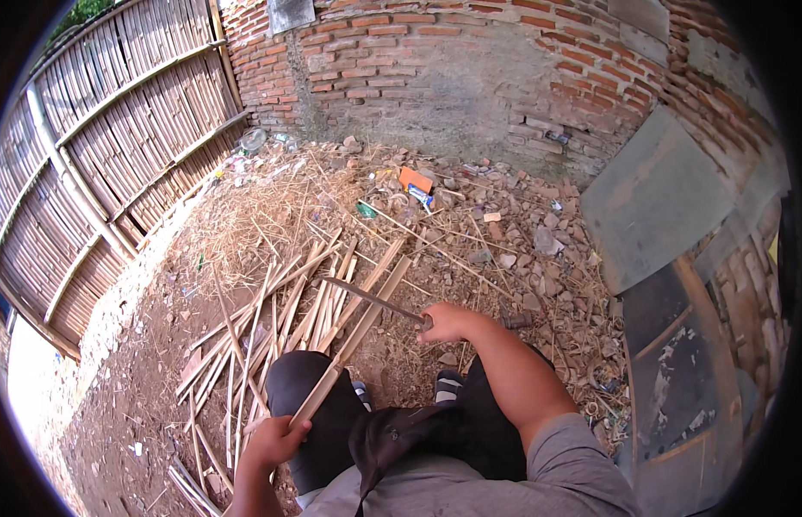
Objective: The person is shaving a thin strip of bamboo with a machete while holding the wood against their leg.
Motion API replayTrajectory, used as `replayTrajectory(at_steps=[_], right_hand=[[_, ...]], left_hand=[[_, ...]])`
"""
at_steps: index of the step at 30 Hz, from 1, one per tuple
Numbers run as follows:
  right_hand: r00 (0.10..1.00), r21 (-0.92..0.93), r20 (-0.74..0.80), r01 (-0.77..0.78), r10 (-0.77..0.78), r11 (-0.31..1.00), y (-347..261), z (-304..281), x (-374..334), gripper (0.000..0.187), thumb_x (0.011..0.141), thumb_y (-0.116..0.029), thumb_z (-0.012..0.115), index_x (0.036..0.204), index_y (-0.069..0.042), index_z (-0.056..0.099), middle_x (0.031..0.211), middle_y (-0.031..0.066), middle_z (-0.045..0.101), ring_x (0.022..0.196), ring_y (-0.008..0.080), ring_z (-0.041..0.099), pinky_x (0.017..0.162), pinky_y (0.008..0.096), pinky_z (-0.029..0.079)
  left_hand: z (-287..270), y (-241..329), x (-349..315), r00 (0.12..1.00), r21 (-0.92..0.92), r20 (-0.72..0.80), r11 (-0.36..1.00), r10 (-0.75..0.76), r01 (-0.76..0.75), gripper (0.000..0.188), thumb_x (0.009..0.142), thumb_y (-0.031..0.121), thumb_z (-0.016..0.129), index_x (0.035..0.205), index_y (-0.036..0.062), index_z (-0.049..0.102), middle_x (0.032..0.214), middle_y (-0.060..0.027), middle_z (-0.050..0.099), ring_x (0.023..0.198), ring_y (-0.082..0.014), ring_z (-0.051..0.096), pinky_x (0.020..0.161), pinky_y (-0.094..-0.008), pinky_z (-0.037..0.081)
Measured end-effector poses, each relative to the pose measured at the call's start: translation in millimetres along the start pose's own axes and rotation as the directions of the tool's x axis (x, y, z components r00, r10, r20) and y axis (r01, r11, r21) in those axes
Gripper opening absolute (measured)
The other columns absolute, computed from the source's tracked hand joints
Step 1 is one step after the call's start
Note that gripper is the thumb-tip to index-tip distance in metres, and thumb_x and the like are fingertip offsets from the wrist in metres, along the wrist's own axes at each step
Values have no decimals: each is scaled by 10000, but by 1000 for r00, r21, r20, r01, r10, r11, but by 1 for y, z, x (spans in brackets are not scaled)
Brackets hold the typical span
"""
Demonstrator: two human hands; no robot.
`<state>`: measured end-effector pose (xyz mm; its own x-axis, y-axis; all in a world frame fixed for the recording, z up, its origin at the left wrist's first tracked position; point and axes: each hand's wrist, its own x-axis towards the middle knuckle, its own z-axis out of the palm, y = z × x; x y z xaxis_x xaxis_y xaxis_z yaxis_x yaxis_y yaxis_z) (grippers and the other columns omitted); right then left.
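My left hand (276,442) is closed around the near end of a long split bamboo piece (356,342), which slants up past my left knee, away from me. In my right hand (448,324) is the handle of a long-bladed knife (377,300), its dark blade pointing left. The blade crosses above or against the bamboo piece; whether they touch I cannot tell. To the left of the held piece lies a loose heap of thin bamboo strips (237,358) on the dirt.
Rubble and dry straw (272,202) cover the ground ahead. A brick wall (401,82) stands at the back and a bamboo fence (142,112) at the left. Grey boards (659,198) lean at the right. An orange scrap (415,180) lies among litter.
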<state>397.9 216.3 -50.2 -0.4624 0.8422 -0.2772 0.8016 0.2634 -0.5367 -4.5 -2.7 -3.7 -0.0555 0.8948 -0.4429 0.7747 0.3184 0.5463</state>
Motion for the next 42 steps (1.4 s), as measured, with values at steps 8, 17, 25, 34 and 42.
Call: replayTrajectory(at_steps=[8,17,25,34,42], right_hand=[[984,-44,165,78,-69,996,-22,-8,-4,630,772,-443,785,1241,-42,657,1098,189,701,1029,338,674,884,432,524],[997,-23,-63,-47,45,999,6,3,4,596,770,-421,785,1242,-81,657,1076,167,710,991,345,686,858,445,529],[983,-50,160,102,-93,994,-22,-5,0,510,761,-428,793,1108,-65,703,931,170,715,900,340,687,793,447,527],[997,12,12,-79,79,997,-7,-8,-3,650,767,-424,789,1268,-34,650,1119,204,695,1064,365,662,909,432,526],[985,-69,133,120,-110,990,-22,1,0,539,771,-428,785,1142,-48,691,1017,181,713,975,350,678,848,438,526]], left_hand=[[1,3,-2,1000,-7,-5,1000,10,-11,511,933,510,639,854,12,720,778,-175,715,781,-319,713,727,-420,528],[2,5,1,1000,-15,-5,1000,4,-4,522,936,519,635,864,10,723,772,-174,714,766,-311,711,721,-412,527],[0,10,-5,1000,-3,-16,1000,-9,9,521,943,516,629,862,9,720,774,-169,717,764,-311,710,720,-415,528],[0,9,-1,1000,0,1,1000,-6,6,506,944,496,636,871,2,719,769,-173,712,750,-302,704,711,-412,526],[3,3,0,1000,-77,1,997,-20,20,513,951,494,638,868,-7,714,747,-152,710,699,-254,694,670,-386,525]])
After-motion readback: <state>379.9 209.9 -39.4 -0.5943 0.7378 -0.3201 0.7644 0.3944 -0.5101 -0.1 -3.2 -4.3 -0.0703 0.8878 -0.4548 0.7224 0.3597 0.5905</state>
